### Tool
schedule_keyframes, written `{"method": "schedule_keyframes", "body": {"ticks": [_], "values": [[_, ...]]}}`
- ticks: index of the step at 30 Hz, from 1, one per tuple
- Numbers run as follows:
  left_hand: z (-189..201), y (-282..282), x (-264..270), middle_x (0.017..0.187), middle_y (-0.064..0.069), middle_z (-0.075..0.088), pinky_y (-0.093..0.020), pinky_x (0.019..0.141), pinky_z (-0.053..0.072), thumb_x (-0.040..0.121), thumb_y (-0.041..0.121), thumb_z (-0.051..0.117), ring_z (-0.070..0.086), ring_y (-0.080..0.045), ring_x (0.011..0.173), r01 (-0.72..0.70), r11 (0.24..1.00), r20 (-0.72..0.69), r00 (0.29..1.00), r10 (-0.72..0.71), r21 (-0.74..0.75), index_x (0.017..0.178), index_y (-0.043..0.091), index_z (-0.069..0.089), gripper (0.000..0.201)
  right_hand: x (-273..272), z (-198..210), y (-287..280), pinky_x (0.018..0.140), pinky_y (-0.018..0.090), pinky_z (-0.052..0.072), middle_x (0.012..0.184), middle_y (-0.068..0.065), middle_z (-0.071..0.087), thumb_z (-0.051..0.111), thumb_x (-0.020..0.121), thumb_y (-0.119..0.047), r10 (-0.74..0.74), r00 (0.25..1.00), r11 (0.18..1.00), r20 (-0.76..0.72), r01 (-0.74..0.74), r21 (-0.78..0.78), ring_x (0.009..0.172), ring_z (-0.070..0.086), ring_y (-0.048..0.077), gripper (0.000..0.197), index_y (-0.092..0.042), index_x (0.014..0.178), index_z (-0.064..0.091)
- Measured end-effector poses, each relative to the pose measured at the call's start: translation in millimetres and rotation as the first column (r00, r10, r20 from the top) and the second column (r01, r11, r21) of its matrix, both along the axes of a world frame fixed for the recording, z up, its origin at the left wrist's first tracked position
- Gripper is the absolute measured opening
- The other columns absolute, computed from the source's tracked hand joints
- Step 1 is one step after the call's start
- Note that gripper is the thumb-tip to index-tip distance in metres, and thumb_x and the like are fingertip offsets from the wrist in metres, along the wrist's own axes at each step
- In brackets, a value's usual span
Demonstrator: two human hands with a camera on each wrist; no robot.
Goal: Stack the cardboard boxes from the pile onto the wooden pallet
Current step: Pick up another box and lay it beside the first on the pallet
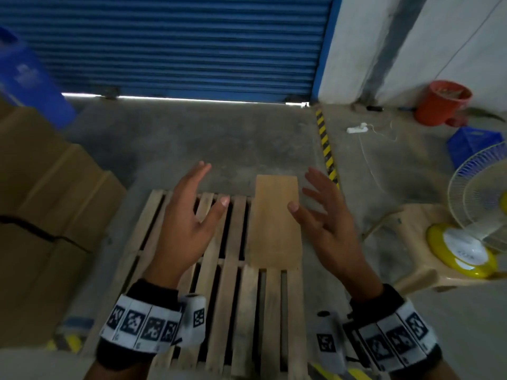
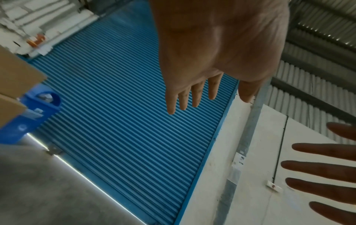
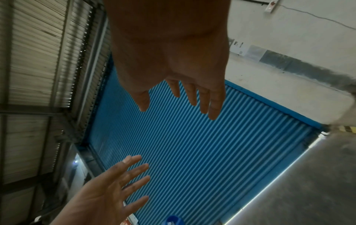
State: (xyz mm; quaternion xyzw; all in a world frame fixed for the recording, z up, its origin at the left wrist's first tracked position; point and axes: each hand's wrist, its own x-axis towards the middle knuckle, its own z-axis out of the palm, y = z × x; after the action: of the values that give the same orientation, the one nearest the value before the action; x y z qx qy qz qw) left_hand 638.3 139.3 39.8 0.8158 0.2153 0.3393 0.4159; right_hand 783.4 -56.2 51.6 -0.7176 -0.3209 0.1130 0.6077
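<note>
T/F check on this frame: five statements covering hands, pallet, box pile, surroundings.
1. Both the left hand and the right hand are empty, fingers spread. True.
2. The slatted wooden pallet carries three stacked boxes. False: only one flat brown cardboard piece lies on it.
3. The pile of brown cardboard boxes stands to the person's left. True.
4. The blue ribbed roller shutter is fully raised. False: it is down, with a thin light gap at the floor.
5. The orange plastic bucket sits on the pallet. False: it stands on the floor by the wall, far right.
</note>
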Motion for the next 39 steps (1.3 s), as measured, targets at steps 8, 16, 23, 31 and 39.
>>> {"method": "schedule_keyframes", "body": {"ticks": [8, 16, 23, 31, 39], "values": [[-10, -106, -140, 0.154, -0.002, 0.046, -0.045, 0.118, 0.035, 0.094, 0.052, 0.055, 0.04, -0.013, 0.144, -0.186, 0.98, -0.037, 0.981, 0.189, 0.071, 0.149, 0.014, 0.045, 0.068, -106, 2, -91, 0.097, 0.029, 0.049, 0.152, -0.014, 0.041, 0.062, 0.09, -0.054, 0.171, 0.983, 0.985, 0.071, -0.168, -0.043, 0.131, 0.047, 0.001, 0.075, -0.024, 0.152, 0.033], [-34, -238, -266, 0.149, 0.009, 0.049, -0.037, 0.113, 0.04, 0.092, 0.053, 0.057, 0.043, -0.002, 0.14, -0.327, 0.923, -0.036, 0.944, 0.327, -0.202, 0.147, 0.025, 0.045, 0.063, -214, -18, -173, 0.102, 0.032, 0.049, 0.151, -0.013, 0.041, 0.063, 0.092, -0.045, 0.375, 0.925, 0.917, 0.053, -0.363, -0.164, 0.134, 0.042, 0.0, 0.064, -0.028, 0.149, 0.039], [-45, -272, -374, 0.145, 0.003, 0.053, -0.037, 0.11, 0.043, 0.093, 0.041, 0.062, 0.048, -0.007, 0.136, -0.474, 0.861, -0.027, 0.878, 0.478, -0.185, 0.143, 0.024, 0.049, 0.054, -300, -28, -175, 0.106, 0.039, 0.047, 0.15, -0.017, 0.04, 0.063, 0.093, -0.043, 0.527, 0.85, 0.834, 0.028, -0.51, -0.21, 0.138, 0.04, 0.002, 0.057, -0.039, 0.144, 0.037], [-55, -224, -516, 0.144, 0.009, 0.051, -0.032, 0.106, 0.044, 0.097, 0.035, 0.062, 0.046, -0.002, 0.135, -0.59, 0.786, -0.03, 0.803, 0.596, -0.183, 0.145, 0.017, 0.049, 0.053, -443, -36, -85, 0.105, 0.037, 0.047, 0.153, -0.011, 0.04, 0.062, 0.087, -0.047, 0.642, 0.766, 0.742, -0.029, -0.631, -0.227, 0.131, 0.046, 0.003, 0.074, -0.028, 0.152, 0.033], [-52, -121, -710, 0.144, 0.01, 0.049, -0.043, 0.109, 0.044, 0.096, 0.037, 0.062, 0.048, -0.012, 0.135, -0.734, 0.659, -0.086, 0.676, 0.732, -0.164, 0.145, 0.022, 0.048, 0.053, -618, -38, 52, 0.102, 0.041, 0.049, 0.149, -0.014, 0.041, 0.069, 0.087, -0.045, 0.718, 0.692, 0.675, -0.072, -0.718, -0.17, 0.129, 0.047, 0.003, 0.072, -0.039, 0.147, 0.03]]}}
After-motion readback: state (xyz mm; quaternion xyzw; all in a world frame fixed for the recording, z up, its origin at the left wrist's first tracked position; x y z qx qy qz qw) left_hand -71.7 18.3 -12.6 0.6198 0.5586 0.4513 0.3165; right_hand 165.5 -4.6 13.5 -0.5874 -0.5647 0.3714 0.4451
